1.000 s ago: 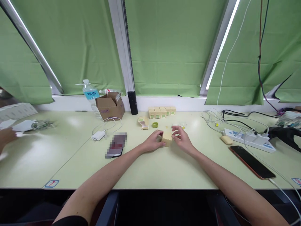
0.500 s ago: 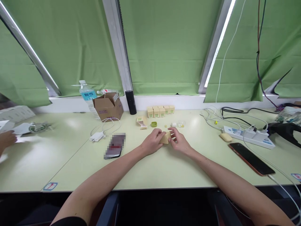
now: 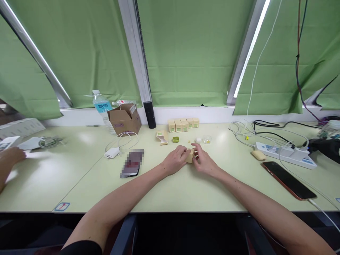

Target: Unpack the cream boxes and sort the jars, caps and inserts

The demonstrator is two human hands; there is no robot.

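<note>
Between my two hands is a small tan cardboard box [image 3: 189,158], partly covered by my fingers. My left hand [image 3: 176,160] grips its left side with the fingers bent over the top. On the right side, the thumb and fingers of my right hand [image 3: 203,161] pinch the box. Just beyond my hands lie an opened tan box [image 3: 162,137], a small green square tray [image 3: 175,139], a tiny yellow piece [image 3: 189,141], a white round piece [image 3: 198,140] and a clear plastic piece [image 3: 207,140]. Further back, several similar tan boxes [image 3: 182,125] stand in a row.
At the left stand a brown carton [image 3: 124,119], a water bottle [image 3: 103,106] and a black cylinder [image 3: 149,115]; a blurred phone [image 3: 132,163] lies nearer. To the right are a power strip [image 3: 305,161], cables and a phone [image 3: 288,180]. Another person's hand [image 3: 13,156] shows at far left.
The box has been turned or closed a little between my hands, and its top looks flatter. The whole view has shifted slightly. At far left the other person's hand reaches further in.
</note>
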